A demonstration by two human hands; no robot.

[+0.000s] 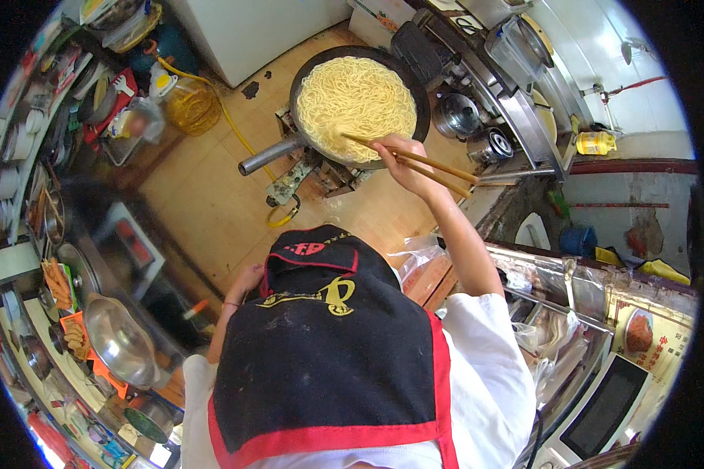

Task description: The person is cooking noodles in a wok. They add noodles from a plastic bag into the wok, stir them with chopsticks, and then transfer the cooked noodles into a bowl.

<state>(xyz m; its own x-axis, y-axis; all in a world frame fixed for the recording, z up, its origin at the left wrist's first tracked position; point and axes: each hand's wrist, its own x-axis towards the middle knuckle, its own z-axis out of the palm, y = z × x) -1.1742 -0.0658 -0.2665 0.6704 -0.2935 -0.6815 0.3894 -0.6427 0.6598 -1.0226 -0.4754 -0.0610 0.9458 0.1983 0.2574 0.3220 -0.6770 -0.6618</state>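
Observation:
A large dark wok [423, 108] full of pale yellow noodles [358, 105] sits on a burner stand, its metal handle pointing to the lower left. My right hand [403, 164] is closed on a pair of long wooden chopsticks [440, 170]; the tip of one reaches the noodles near the wok's lower edge. My left hand [249, 278] hangs low beside my black, red-edged apron [328, 363], away from the wok. Its fingers are partly hidden by the apron, so whether it holds anything does not show.
Left of the wok stand a plastic jug of yellow oil [192, 108] and a yellow hose [234, 126] leading to the burner. Lidded metal pots [457, 114] stand at the right. A steel bowl [122, 340] lies at the lower left, and clear plastic bags [419, 255] rest on boxes at my right.

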